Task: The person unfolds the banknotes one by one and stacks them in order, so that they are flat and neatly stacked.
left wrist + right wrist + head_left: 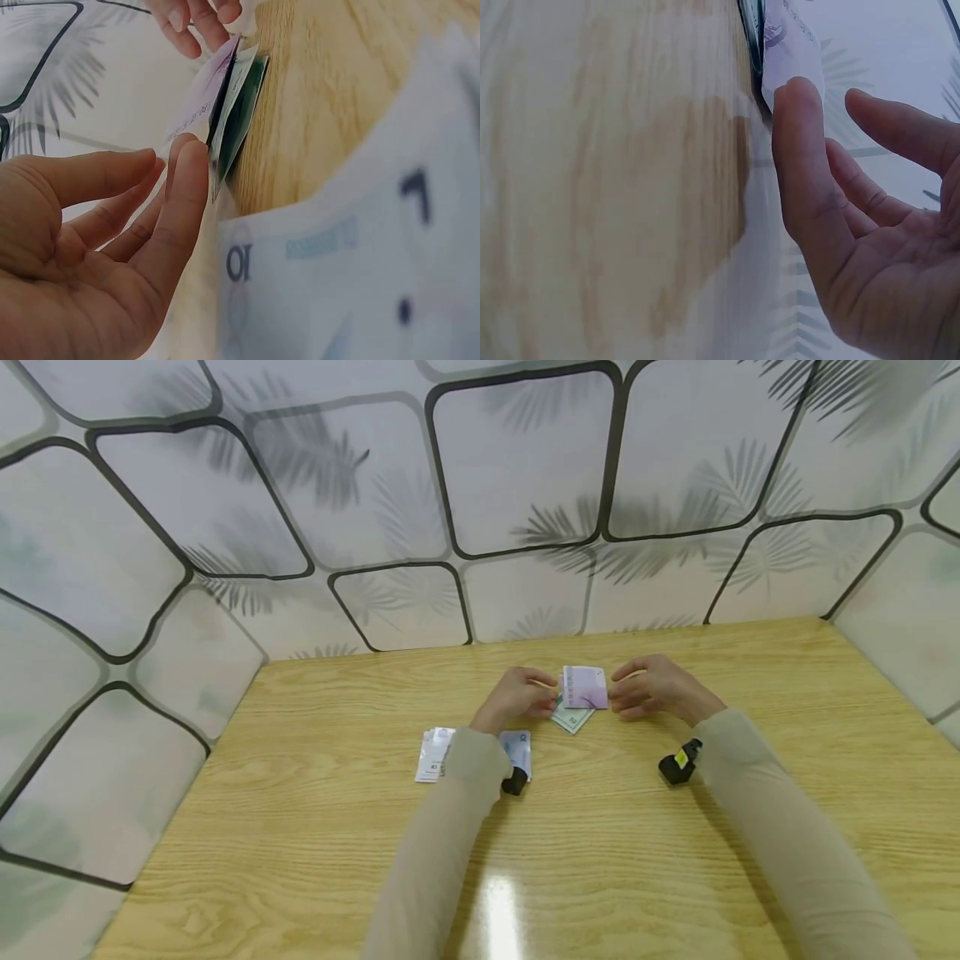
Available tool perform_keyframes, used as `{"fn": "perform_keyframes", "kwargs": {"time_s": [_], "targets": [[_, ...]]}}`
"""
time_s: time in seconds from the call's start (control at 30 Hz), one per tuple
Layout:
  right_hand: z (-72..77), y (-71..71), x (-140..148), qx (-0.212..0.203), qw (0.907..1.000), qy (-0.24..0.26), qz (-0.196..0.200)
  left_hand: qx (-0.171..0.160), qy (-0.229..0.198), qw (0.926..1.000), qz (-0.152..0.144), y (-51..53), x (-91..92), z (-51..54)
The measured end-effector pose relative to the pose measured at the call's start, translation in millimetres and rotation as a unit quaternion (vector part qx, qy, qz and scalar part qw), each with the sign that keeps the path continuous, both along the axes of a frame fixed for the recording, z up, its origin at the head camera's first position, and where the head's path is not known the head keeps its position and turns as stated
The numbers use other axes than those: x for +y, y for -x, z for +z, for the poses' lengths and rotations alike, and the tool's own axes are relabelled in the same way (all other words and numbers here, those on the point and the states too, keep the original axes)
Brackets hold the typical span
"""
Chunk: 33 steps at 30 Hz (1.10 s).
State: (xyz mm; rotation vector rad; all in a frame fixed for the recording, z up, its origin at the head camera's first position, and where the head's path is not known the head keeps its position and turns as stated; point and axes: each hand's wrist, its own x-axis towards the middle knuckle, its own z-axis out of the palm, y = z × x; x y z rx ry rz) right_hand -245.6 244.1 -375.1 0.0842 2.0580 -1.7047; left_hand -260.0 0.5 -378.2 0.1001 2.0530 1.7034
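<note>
A purple banknote [586, 687] lies over a green banknote [572, 719] on the table, the green one sticking out below at an angle. At its left side is my left hand [517, 697], fingers loosely bent, the fingertips close to the edge of the notes [202, 97]. My right hand [657, 687] is by the right edge, thumb and fingers apart; a fingertip overlaps the purple note [789, 56] in the right wrist view, and contact is unclear. Neither hand pinches anything. In the left wrist view the notes' edges stand slightly apart from one another.
Left of the hands lie a pale banknote pile [432, 756] and a blue banknote [519, 748], both partly covered by the left sleeve. Each wrist carries a small black camera [680, 762]. The wooden table [315, 827] meets a patterned wall [517, 602] behind.
</note>
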Motion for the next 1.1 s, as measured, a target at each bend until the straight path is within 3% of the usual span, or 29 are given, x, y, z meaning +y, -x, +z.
{"fn": "perform_keyframes", "kwargs": {"time_s": [0.2, 0.4, 0.67, 0.8, 1.03, 1.1], "targets": [[0.2, 0.3, -4.2, 0.01, 0.9999, -0.011, 0.009, 0.003, -0.006, 1.0, -0.003, -0.3, 2.8, -3.6], [2.5, 0.6, -7.2, 0.023, 0.9994, -0.014, 0.022, 0.002, -0.021, 0.9996, 0.02, -0.2, 3.8, -5.3], [4.9, -1.3, -8.1, 0.032, 0.9989, -0.034, 0.009, 0.021, -0.009, 0.9995, 0.02, 0.2, 0.7, -7.9], [3.8, -0.5, -7.1, 0.029, 0.9988, -0.039, 0.001, 0.029, -0.011, 0.9995, -0.001, -1.4, -4.9, -8.2], [2.5, 0.3, -5.7, 0.022, 0.9984, -0.051, 0.001, 0.106, 0.008, 0.9931, -0.051, -3.1, -12.9, -10.0], [2.6, -0.1, -4.5, 0.024, 0.998, -0.059, 0.001, 0.111, 0.0, 0.992, -0.06, -2.6, -13.8, -10.7]]}}
